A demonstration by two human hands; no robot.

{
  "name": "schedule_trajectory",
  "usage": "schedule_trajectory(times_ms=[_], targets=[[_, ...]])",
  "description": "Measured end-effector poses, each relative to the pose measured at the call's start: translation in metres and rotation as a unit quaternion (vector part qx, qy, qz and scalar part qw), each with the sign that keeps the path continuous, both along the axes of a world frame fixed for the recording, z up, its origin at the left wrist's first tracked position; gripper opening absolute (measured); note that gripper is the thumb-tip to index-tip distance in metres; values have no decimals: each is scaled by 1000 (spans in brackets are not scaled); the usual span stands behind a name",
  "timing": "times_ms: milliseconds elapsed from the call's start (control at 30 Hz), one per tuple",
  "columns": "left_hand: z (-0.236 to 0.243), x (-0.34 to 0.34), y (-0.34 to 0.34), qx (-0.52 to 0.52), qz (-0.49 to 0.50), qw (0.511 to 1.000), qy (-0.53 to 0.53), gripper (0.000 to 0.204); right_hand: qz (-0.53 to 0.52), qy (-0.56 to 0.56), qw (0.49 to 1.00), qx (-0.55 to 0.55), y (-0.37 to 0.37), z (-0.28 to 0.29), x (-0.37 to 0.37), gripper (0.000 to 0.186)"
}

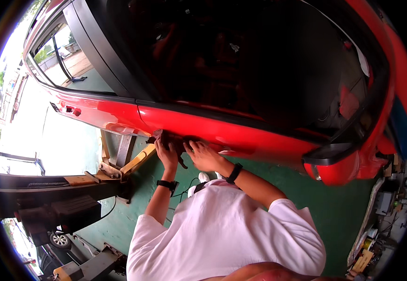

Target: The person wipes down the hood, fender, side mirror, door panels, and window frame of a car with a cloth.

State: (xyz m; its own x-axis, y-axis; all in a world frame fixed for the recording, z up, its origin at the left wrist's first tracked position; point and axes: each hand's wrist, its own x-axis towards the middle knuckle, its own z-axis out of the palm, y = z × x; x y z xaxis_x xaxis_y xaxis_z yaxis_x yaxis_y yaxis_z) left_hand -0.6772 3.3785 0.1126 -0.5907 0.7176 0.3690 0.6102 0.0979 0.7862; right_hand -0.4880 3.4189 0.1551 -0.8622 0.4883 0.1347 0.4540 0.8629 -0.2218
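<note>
The red car door stretches across in front of me, its window frame above. At the door's rear edge my left hand is closed around a dark reddish, limp piece that looks like a cloth. One end of it hangs down between my hands. My right hand is against the door just to the right, fingers bent in at a dark spot on the panel. What its fingertips hold is hidden. Both wrists carry black bands.
A yellow lift arm reaches under the car at the left, joined to a dark lift post. The side mirror juts out at the right. Tools and parts lie along the right edge of the green floor.
</note>
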Motion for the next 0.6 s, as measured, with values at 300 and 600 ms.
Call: schedule_trajectory(times_ms=[300, 600], targets=[[-7, 33, 1, -119, 58, 972, -192, 48, -23, -172, 976, 133, -28, 4, 27, 60], [23, 43, -27, -18, -38, 995, 85, 40, 37, -35, 998, 36, -10, 5, 10, 33]])
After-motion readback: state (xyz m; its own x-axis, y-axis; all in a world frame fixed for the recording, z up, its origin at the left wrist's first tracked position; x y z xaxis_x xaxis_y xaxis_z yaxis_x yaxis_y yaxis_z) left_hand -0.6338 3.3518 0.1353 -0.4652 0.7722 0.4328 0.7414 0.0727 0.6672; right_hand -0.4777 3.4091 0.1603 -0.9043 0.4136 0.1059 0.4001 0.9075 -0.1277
